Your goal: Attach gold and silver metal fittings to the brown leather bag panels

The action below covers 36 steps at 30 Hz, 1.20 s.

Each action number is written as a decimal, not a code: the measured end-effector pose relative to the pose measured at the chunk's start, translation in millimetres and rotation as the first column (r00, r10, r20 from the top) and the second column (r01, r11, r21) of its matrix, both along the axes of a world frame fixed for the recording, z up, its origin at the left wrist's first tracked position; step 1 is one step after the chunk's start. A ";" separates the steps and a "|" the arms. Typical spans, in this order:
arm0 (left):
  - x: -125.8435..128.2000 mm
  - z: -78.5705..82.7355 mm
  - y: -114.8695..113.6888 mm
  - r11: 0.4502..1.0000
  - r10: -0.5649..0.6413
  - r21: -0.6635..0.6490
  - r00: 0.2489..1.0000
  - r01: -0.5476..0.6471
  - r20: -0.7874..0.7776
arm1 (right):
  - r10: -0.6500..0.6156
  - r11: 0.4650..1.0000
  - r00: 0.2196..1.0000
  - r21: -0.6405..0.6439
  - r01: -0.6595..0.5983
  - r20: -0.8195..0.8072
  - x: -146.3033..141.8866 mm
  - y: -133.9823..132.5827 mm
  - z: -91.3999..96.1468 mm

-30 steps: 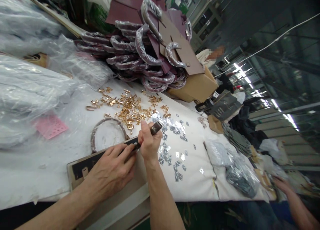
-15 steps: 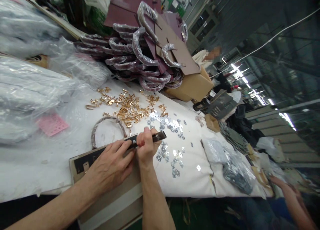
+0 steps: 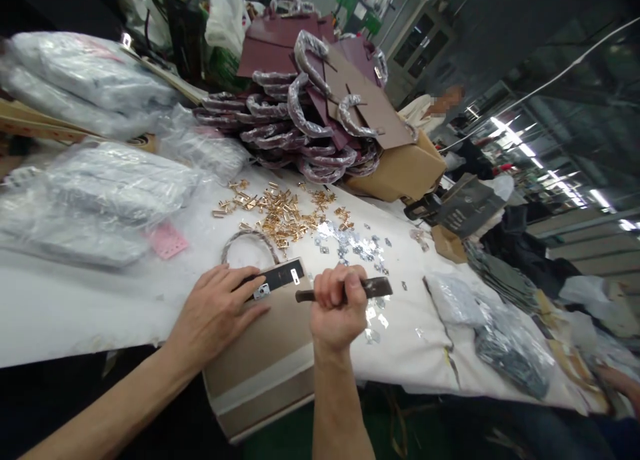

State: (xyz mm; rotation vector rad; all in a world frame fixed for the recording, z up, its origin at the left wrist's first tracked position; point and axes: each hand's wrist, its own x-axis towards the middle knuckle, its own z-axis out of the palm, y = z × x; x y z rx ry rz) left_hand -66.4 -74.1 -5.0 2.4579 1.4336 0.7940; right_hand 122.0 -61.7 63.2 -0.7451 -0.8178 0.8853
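My left hand [image 3: 217, 310] lies with fingers spread on a taupe handbag panel [image 3: 280, 340], beside the black strip [image 3: 280, 273] along its top edge. A silver metal plate [image 3: 262, 291] sits on that strip at my fingertips, and a second plate [image 3: 295, 276] shows near the strip's right end. Beyond the strip arches a plastic-wrapped bag handle [image 3: 250, 237]. My right hand [image 3: 340, 307] is closed in a fist round a dark, flat bar-shaped tool [image 3: 377, 287], raised to the right of the strip. The tool's middle is hidden by my fingers.
Gold clasp pieces [image 3: 283, 213] and silver plates [image 3: 360, 243] lie scattered on the white table [image 3: 390, 347]. Maroon bag pieces [image 3: 280, 43] are stacked behind, near a cardboard box [image 3: 405, 170]. Plastic-wrapped bundles [image 3: 120, 180] lie left. Another person's arm [image 3: 620, 383] shows far right.
My right hand has lifted off the strip with the dark tool and moved right. My left hand still rests on the panel. The camera view has shifted.
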 end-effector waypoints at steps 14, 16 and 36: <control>-3.8 -9.7 1.0 0.997 -0.002 -0.078 0.995 0.010 0.098 | -0.175 0.985 0.984 0.003 0.175 -0.031 -54.0 -5.3 -47.3; -4.7 -11.9 2.1 0.995 -0.001 -0.097 0.995 0.011 0.097 | -0.208 0.978 0.978 0.009 0.208 -0.034 -57.3 -5.2 -50.1; -9.5 -20.1 2.7 0.998 0.015 -0.063 0.967 0.001 0.253 | -0.211 0.968 0.952 -0.085 0.234 0.221 -63.1 14.0 -34.1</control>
